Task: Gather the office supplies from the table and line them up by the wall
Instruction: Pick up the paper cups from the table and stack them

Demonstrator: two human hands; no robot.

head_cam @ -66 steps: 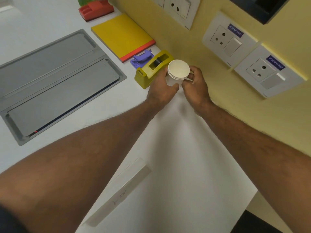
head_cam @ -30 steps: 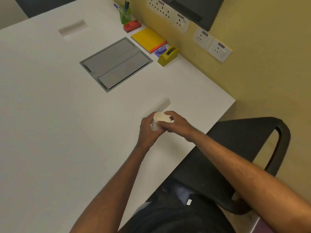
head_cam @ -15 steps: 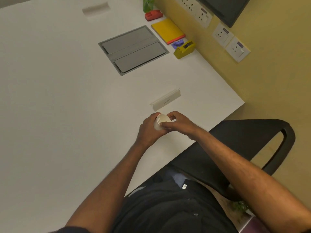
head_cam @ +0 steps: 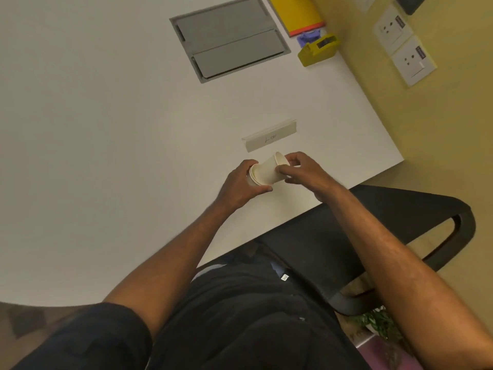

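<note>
The left hand grips the stacked paper cups at one end while the right hand pinches the other; half a second ago the stack stood nearly upright, and now it lies tipped sideways above the desk, near its front edge. How many cups are nested is hard to tell. The notepad by the wall is cut off at the top.

A broad white table with a grey recessed metal hatch carries a folded white paper name card, a yellow tape dispenser, a small purple stapler and a yellow notepad with a red edge.
</note>
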